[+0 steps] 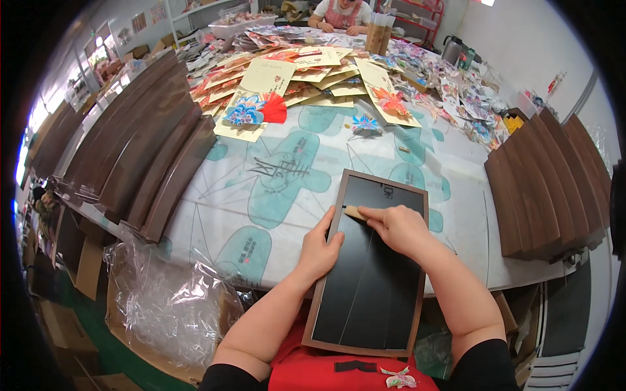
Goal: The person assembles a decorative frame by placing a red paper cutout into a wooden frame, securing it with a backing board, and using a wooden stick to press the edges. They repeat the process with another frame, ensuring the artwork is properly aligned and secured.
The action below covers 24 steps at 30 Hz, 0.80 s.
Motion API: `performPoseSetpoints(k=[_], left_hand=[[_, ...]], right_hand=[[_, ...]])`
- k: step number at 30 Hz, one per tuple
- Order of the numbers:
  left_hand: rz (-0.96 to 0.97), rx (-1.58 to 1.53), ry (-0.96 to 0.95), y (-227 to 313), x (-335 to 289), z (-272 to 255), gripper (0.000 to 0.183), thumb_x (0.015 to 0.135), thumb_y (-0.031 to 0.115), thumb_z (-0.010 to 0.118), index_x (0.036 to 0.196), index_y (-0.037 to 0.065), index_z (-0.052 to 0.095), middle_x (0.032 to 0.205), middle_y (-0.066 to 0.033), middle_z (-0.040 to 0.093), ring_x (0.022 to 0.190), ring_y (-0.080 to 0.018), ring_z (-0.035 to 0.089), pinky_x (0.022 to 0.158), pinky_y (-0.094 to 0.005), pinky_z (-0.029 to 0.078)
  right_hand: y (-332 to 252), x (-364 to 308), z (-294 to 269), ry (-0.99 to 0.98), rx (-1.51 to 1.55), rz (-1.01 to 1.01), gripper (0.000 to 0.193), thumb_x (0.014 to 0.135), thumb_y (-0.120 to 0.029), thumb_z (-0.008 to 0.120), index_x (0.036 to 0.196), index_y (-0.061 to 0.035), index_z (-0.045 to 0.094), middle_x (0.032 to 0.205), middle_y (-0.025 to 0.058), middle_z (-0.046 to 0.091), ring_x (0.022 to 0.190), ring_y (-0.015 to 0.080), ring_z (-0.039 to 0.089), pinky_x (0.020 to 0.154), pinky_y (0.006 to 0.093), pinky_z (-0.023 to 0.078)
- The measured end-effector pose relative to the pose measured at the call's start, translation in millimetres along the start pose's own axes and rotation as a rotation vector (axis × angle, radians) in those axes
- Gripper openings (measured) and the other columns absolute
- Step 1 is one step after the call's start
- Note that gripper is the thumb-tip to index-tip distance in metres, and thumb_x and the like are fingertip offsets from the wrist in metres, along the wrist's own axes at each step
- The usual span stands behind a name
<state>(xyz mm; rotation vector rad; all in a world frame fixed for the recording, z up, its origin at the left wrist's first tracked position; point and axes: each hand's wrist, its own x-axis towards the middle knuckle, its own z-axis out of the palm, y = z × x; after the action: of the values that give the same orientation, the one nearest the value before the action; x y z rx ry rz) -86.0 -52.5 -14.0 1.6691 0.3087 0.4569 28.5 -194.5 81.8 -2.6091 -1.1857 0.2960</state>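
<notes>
A picture frame [365, 293] with a brown rim and black backing lies back side up, tilted between my lap and the table edge. My left hand [319, 251] grips its left rim, with the thumb over the black panel. Between the fingers of my right hand [399, 229] is a small tan flat piece [354, 212], whose exact kind I cannot make out. Its tip touches the backing beside a small dark tab at the left rim.
Brown frames stand stacked at the left [130, 150] and right [541, 189]. Cream cards [267, 77] with colourful ornaments pile up at the back. A box of clear plastic wrap [169, 306] sits below the table [189, 254] at left. Another person [342, 14] works across the table.
</notes>
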Motion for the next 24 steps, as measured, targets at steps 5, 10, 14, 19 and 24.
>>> performPoseSetpoints(k=[5, 10, 14, 19, 24], left_hand=[[0.007, 0.022, -0.006, 7.3, -1.4, 2.0, 0.057, 0.083, 0.005, 0.057, 0.136, -0.007, 0.040, 0.128, -0.0257, 0.055, 0.116, -0.0286, 0.056, 0.095, -0.0314, 0.043], [0.036, 0.100, 0.022, 5.5, -1.1, 0.2, 0.056, 0.082, 0.004, 0.058, 0.135, -0.007, 0.041, 0.127, -0.0264, 0.054, 0.115, -0.0301, 0.057, 0.095, -0.0318, 0.044], [0.040, 0.088, 0.027, 4.3, -0.2, 1.3, 0.056, 0.082, 0.003, 0.058, 0.135, -0.007, 0.041, 0.127, -0.0264, 0.054, 0.117, -0.0305, 0.056, 0.096, -0.0317, 0.043], [-0.015, -0.094, 0.068, 3.8, -7.4, 10.6, 0.058, 0.084, 0.003, 0.056, 0.137, -0.009, 0.036, 0.130, -0.0266, 0.052, 0.122, -0.0304, 0.052, 0.099, -0.0312, 0.040], [0.007, -0.036, 0.080, 2.1, -15.3, 16.1, 0.058, 0.085, 0.002, 0.054, 0.138, -0.010, 0.033, 0.133, -0.0269, 0.049, 0.124, -0.0304, 0.050, 0.100, -0.0315, 0.038]], right_hand=[[12.0, 8.0, 7.5, 0.092, -0.014, -0.081, 0.028, 0.089, -0.023, 0.057, 0.116, -0.0244, 0.066, 0.084, 0.0139, 0.068, 0.075, 0.0346, 0.064, 0.068, 0.0425, 0.051], [-40.6, -3.9, 9.7, 0.194, -0.533, -0.151, 0.037, 0.083, -0.014, 0.058, 0.120, -0.0111, 0.062, 0.071, 0.0119, 0.062, 0.061, 0.0261, 0.065, 0.055, 0.0368, 0.053], [-40.5, -9.1, 25.3, 0.305, -0.562, -0.165, 0.040, 0.080, -0.012, 0.059, 0.121, -0.0092, 0.057, 0.071, 0.0105, 0.058, 0.057, 0.0251, 0.064, 0.051, 0.0359, 0.052], [17.0, -16.8, 19.5, 0.257, -0.102, 0.006, 0.032, 0.089, -0.016, 0.055, 0.121, -0.0163, 0.056, 0.079, 0.0155, 0.063, 0.071, 0.0382, 0.062, 0.064, 0.0476, 0.049], [21.1, -5.0, 19.8, 0.170, -0.134, 0.119, 0.032, 0.093, -0.018, 0.051, 0.123, -0.0131, 0.055, 0.077, 0.0176, 0.065, 0.071, 0.0376, 0.063, 0.064, 0.0486, 0.049]])
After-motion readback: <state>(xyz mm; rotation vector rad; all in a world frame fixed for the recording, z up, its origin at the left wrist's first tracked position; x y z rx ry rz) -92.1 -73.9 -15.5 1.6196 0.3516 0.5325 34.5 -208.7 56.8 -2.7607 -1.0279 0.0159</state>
